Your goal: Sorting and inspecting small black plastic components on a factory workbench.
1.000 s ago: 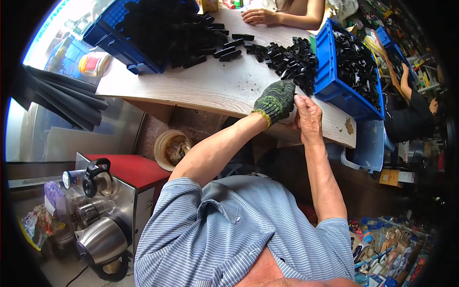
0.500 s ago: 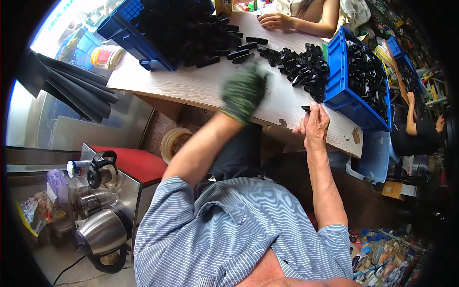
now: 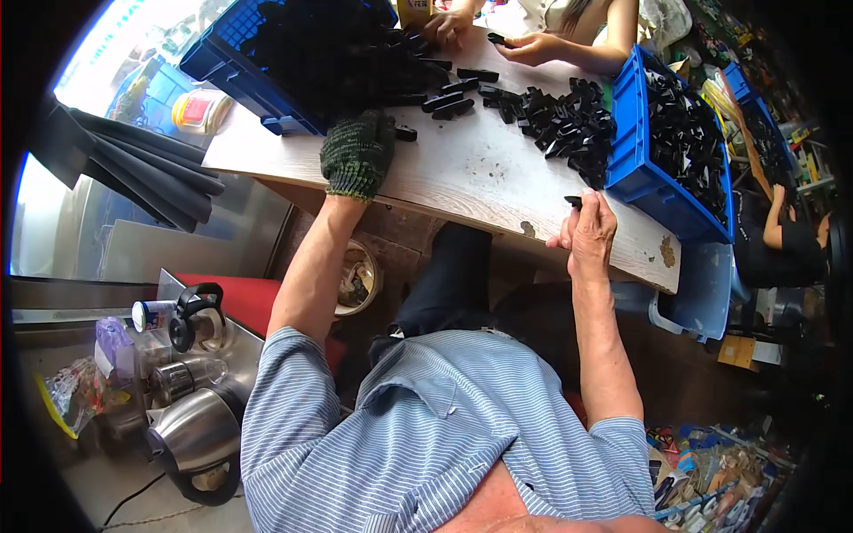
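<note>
My left hand (image 3: 358, 158), in a dark green knitted glove, is over the table's near left part, against the edge of a heap of long black pieces (image 3: 342, 53). Its fingertips are lost against the dark pieces, so what they hold cannot be seen. A single black piece (image 3: 405, 133) lies just right of the glove. Bare and closed, my right hand (image 3: 590, 233) pinches a small black piece (image 3: 573, 202) above the table's front edge. Beyond it spreads a pile of small, shiny, angular black pieces (image 3: 569, 124).
A blue crate (image 3: 258, 84) of black pieces stands at the left, and another blue crate (image 3: 625, 133) at the right. Across the table, a co-worker's hand (image 3: 529, 49) holds a black piece. A bucket (image 3: 360, 280) sits below the table (image 3: 480, 173); a steel kettle (image 3: 200, 431) stands lower left.
My gloved left hand has swung left from the table's middle to the heap by the left crate. My right hand has stayed put. The co-worker's two hands now show, one with a black piece.
</note>
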A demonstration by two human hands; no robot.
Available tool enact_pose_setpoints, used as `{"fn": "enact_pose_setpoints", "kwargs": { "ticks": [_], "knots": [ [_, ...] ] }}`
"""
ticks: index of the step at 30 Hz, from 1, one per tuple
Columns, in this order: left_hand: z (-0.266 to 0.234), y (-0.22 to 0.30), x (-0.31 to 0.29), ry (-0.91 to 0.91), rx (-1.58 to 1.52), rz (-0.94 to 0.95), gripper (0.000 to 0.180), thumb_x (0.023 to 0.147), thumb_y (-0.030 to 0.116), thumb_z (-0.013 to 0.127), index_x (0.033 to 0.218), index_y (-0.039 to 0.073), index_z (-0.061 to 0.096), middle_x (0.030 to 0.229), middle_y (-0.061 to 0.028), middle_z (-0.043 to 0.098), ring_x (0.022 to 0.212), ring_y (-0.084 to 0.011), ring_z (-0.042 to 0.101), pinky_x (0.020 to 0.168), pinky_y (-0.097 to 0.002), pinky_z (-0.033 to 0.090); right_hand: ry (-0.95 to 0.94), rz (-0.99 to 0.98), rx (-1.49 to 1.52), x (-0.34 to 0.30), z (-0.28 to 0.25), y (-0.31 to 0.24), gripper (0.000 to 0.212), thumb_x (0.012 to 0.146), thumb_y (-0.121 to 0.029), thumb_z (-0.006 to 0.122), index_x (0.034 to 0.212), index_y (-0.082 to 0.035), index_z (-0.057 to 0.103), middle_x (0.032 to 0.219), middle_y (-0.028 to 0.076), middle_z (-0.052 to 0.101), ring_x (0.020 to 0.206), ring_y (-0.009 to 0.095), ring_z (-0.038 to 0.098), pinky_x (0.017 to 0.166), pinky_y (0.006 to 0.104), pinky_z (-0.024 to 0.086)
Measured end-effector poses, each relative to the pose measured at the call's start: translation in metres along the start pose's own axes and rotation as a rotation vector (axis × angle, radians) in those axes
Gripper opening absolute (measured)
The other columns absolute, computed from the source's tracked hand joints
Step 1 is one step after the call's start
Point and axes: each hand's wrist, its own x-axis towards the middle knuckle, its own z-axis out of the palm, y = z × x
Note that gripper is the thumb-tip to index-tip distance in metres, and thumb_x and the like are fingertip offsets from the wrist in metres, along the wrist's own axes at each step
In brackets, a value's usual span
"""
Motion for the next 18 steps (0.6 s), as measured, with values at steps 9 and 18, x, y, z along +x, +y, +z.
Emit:
{"fn": "enact_pose_setpoints", "kwargs": {
  "ticks": [9,18],
  "knots": [
    [-0.013,0.006,-0.012,-0.145,-0.132,-0.062,0.022,0.088,0.031,0.064,0.089,0.009,0.069,0.083,-0.0162,0.069,0.081,-0.0361,0.066,0.076,-0.0484,0.051,0.005,-0.018,0.016,0.000,0.002,-0.001,0.031,0.100,-0.034,0.051,0.081,-0.011,0.046,0.046,-0.002,0.030,0.035,0.010,0.033,0.034,0.0321,0.047],
    [-0.007,0.021,-0.028,0.010,-0.256,-0.075,0.023,0.086,0.028,0.068,0.099,0.009,0.072,0.098,-0.0131,0.070,0.096,-0.0359,0.064,0.085,-0.0459,0.050,-0.006,-0.006,0.010,-0.001,0.000,-0.002,0.030,0.099,-0.034,0.051,0.080,-0.010,0.046,0.046,-0.002,0.031,0.036,0.010,0.035,0.035,0.0314,0.048]
  ]
}}
